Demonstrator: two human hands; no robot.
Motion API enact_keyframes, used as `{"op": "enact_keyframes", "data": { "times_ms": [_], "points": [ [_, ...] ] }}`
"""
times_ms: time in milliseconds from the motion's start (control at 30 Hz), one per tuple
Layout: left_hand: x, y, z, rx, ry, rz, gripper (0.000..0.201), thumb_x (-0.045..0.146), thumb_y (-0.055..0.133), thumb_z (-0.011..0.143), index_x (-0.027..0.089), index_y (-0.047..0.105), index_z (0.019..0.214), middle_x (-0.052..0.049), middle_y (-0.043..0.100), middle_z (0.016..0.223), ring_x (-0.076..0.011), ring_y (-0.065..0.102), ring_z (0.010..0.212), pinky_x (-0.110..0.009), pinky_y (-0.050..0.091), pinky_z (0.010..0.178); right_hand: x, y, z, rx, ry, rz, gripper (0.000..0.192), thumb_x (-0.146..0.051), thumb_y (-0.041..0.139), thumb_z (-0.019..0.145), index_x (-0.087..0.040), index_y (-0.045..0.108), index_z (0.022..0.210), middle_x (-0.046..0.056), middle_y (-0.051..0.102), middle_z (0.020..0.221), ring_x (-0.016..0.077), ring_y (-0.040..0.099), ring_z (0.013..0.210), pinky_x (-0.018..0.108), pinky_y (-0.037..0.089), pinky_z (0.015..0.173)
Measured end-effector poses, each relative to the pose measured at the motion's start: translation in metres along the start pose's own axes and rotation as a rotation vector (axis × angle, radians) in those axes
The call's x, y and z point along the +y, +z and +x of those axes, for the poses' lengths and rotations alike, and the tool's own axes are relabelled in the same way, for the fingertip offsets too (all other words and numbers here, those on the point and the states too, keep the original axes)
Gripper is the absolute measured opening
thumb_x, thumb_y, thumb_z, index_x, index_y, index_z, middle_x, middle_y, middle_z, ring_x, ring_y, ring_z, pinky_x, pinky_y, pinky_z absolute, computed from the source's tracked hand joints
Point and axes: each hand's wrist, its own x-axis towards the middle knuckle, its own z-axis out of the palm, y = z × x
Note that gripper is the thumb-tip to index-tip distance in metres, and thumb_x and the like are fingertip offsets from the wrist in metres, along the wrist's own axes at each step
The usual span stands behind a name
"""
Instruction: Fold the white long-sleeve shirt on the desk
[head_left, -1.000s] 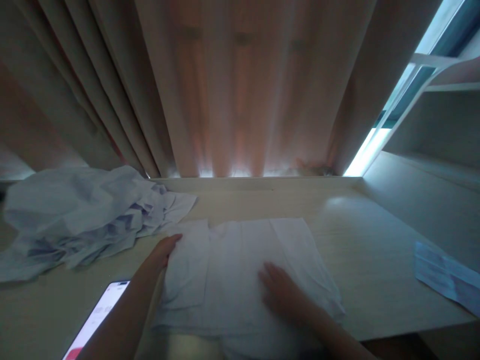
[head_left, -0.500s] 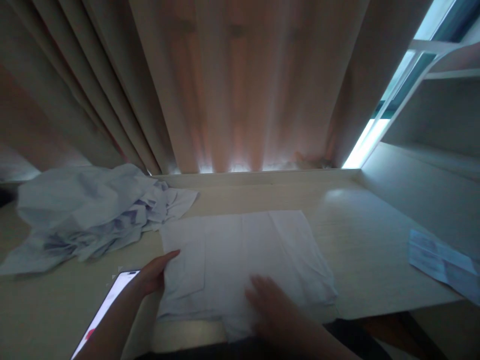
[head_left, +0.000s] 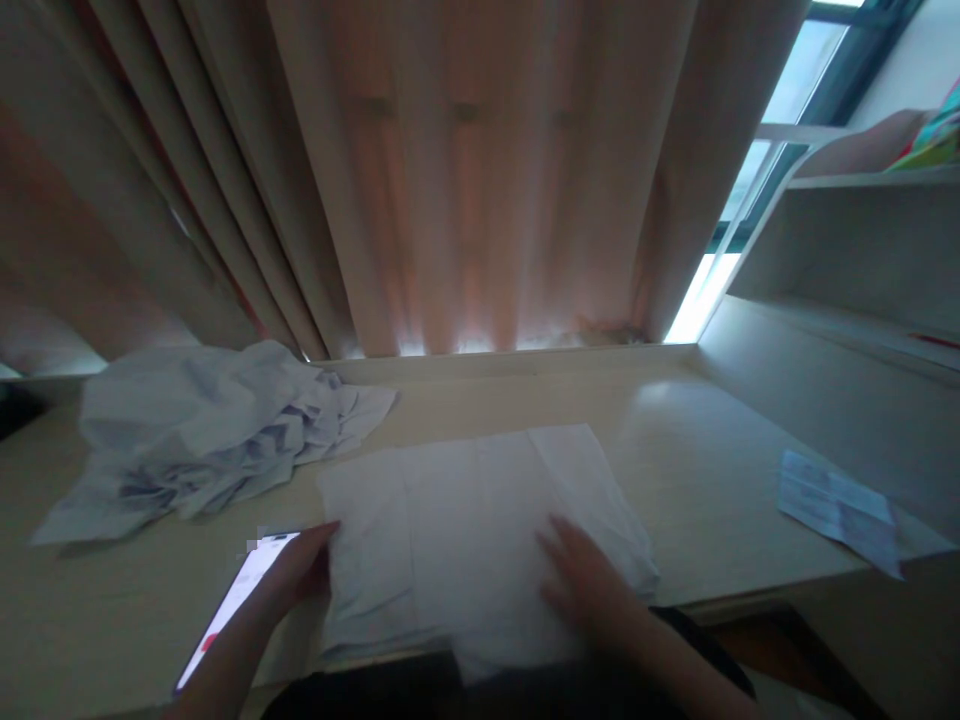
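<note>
Head view, looking down on a pale wooden desk [head_left: 720, 470] in dim light: a white folded garment [head_left: 472, 530] lies flat at the near edge, its lower part hanging slightly over the front. The left hand [head_left: 300, 575] rests at the garment's left border, fingers touching the cloth edge — whether it pinches the fabric or only presses on it I cannot tell. The right hand [head_left: 589, 580] lies flat and open on the garment's right half, palm down, gripping nothing. Just beside the left forearm lies a phone [head_left: 240, 600] with its screen lit (white with a red patch near the bottom). Farther left, well apart from the hands, sits a crumpled heap of light cloth [head_left: 210, 430]. A sheet of paper [head_left: 836, 505] lies near the desk's right edge. Behind the desk hang beige curtains [head_left: 465, 180] — daylight showing at their hem — and a white shelf [head_left: 855, 240] stands at the right.
</note>
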Motion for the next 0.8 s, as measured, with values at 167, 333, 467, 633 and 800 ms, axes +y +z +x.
{"op": "enact_keyframes", "data": {
  "times_ms": [167, 333, 467, 633, 800],
  "points": [
    [-0.003, 0.044, -0.004, 0.243, 0.513, 0.392, 0.05, 0.034, 0.05, 0.078, 0.013, 0.045, 0.123, -0.016, 0.046, 0.134, -0.0285, 0.041, 0.126, -0.043, 0.032, 0.107, 0.088, -0.04, 0.018, 0.295, 0.556, -0.024, 0.054, -0.036, 0.045, 0.086, -0.003, 0.045, 0.128, 0.024, 0.05, 0.127, 0.0302, 0.047, 0.12, 0.041, 0.033, 0.102],
    [-0.052, 0.151, -0.019, -0.111, 0.891, 0.933, 0.053, 0.031, 0.033, 0.084, 0.008, 0.041, 0.132, -0.017, 0.041, 0.141, -0.0267, 0.035, 0.132, -0.047, 0.027, 0.111, 0.128, -0.038, 0.017, 0.174, 0.758, 0.173, 0.05, -0.041, 0.048, 0.084, -0.003, 0.051, 0.116, 0.024, 0.06, 0.11, 0.0317, 0.056, 0.107, 0.041, 0.04, 0.092],
    [-0.076, 0.212, -0.032, -0.171, 1.042, 1.157, 0.058, 0.028, 0.04, 0.082, 0.008, 0.037, 0.136, -0.018, 0.034, 0.144, -0.0309, 0.028, 0.135, -0.05, 0.029, 0.11, 0.13, -0.034, 0.023, 0.135, 0.789, 0.28, 0.047, -0.043, 0.055, 0.08, -0.006, 0.055, 0.109, 0.023, 0.064, 0.103, 0.0319, 0.06, 0.1, 0.042, 0.043, 0.087],
    [-0.086, 0.231, -0.039, -0.136, 1.083, 1.169, 0.059, 0.046, 0.039, 0.086, 0.018, 0.038, 0.137, -0.015, 0.03, 0.146, -0.0325, 0.022, 0.137, -0.053, 0.024, 0.111, 0.127, -0.043, 0.031, 0.063, 0.76, 0.579, 0.041, -0.046, 0.048, 0.083, -0.011, 0.061, 0.101, 0.017, 0.068, 0.102, 0.0251, 0.065, 0.09, 0.034, 0.05, 0.076],
    [-0.087, 0.23, -0.042, -0.155, 1.033, 1.19, 0.06, 0.052, 0.034, 0.087, 0.021, 0.037, 0.138, -0.016, 0.026, 0.148, -0.0328, 0.017, 0.138, -0.056, 0.019, 0.112, 0.12, -0.044, 0.034, 0.004, 0.71, 0.839, 0.037, -0.044, 0.05, 0.081, -0.013, 0.064, 0.097, 0.015, 0.07, 0.097, 0.0235, 0.067, 0.082, 0.032, 0.053, 0.069]
  ]
}}
